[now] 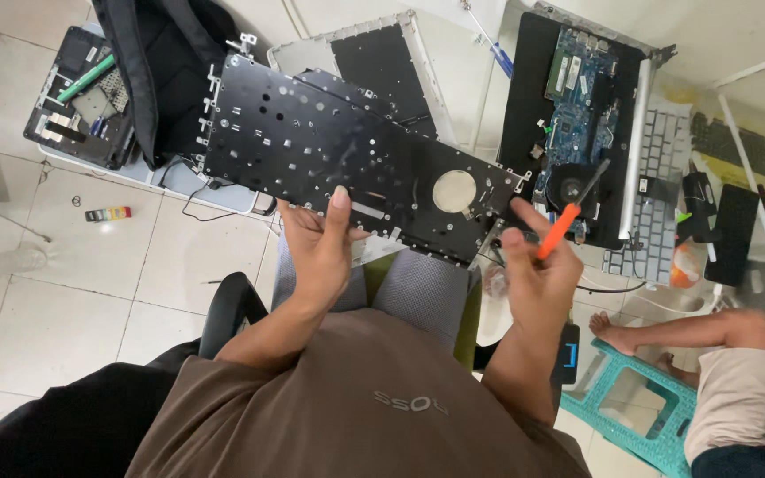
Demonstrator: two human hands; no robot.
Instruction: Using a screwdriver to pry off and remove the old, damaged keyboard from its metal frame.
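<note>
My left hand (322,243) grips the lower edge of a large black perforated keyboard backing plate (338,150), thumb laid on its face, holding it tilted above the floor. The plate has a round hole (453,190) near its right end. My right hand (537,265) is shut on a screwdriver with an orange handle (564,226), its dark shaft pointing up and right, just off the plate's right edge. Both forearms rise from my brown shirt at the bottom.
An opened laptop base with a blue circuit board and fan (577,97) lies to the right, beside a white keyboard (661,177). A silver palmrest frame (374,53), a dark bag (166,71) and another dismantled device (77,97) lie behind. Another person's leg (692,332) rests near a teal stool (635,407).
</note>
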